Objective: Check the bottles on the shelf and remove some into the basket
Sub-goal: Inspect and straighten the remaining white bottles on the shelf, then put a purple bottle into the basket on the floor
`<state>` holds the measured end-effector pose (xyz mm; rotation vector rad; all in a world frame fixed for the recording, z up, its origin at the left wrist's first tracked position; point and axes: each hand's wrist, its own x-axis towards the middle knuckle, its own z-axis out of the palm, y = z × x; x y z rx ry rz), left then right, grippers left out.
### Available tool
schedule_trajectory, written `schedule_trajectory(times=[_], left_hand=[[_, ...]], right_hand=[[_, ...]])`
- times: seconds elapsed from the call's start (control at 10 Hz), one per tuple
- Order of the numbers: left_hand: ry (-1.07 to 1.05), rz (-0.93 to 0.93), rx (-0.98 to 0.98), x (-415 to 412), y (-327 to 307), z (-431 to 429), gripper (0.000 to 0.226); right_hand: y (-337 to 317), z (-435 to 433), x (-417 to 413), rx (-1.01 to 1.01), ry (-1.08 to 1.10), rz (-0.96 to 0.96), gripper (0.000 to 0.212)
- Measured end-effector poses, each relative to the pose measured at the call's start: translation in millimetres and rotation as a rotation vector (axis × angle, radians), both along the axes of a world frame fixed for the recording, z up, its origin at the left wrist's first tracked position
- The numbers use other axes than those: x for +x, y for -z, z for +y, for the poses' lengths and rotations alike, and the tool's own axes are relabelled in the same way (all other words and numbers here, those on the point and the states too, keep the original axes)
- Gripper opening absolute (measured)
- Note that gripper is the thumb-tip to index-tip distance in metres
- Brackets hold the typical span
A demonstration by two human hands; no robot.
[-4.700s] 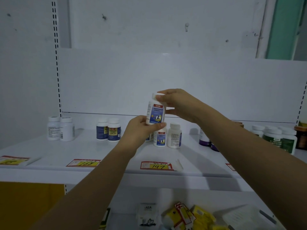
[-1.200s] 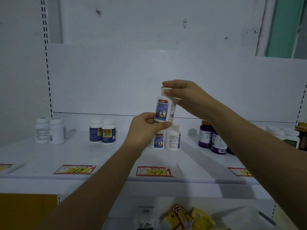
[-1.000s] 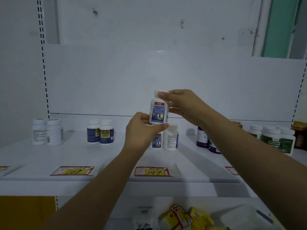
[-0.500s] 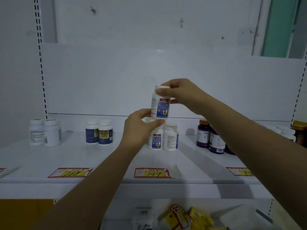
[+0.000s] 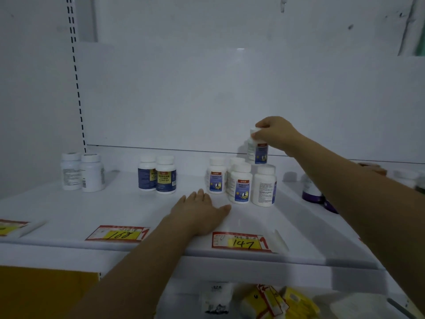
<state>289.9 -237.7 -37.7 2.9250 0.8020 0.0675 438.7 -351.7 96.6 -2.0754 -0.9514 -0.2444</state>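
Observation:
My right hand (image 5: 274,134) grips the cap of a white bottle with a blue label (image 5: 257,151), holding it just above and behind a cluster of several matching bottles (image 5: 240,183) on the white shelf (image 5: 128,210). My left hand (image 5: 199,211) lies flat on the shelf surface, fingers straight, just left of that cluster and holding nothing. No basket can be made out for certain.
Two dark-blue-labelled bottles (image 5: 157,174) and two white bottles (image 5: 81,172) stand farther left. Purple bottles (image 5: 314,193) sit behind my right forearm. Price tags 168 (image 5: 117,233) and 147 (image 5: 240,242) lie on the front edge. Yellow packets (image 5: 276,300) fill the level below.
My left hand let go of the bottle and dropped flat onto the shelf. My right hand carried the bottle alone to the right and down toward the back of the cluster.

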Motion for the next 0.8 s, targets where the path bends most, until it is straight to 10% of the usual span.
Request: schedule_trajectory(times=[0.5, 0.8], left_hand=[[-0.023, 0.015, 0.004, -1.0, -1.0, -1.0, 0.080], [-0.048, -0.056, -0.020, -0.2, -3.0, 1.4, 0.077]], right_hand=[[38.6, 8.3, 15.6, -0.308, 0.033, 0.187, 0.034], [17.4, -27.1, -4.9, -0.370, 0.057, -0.160, 0.037]])
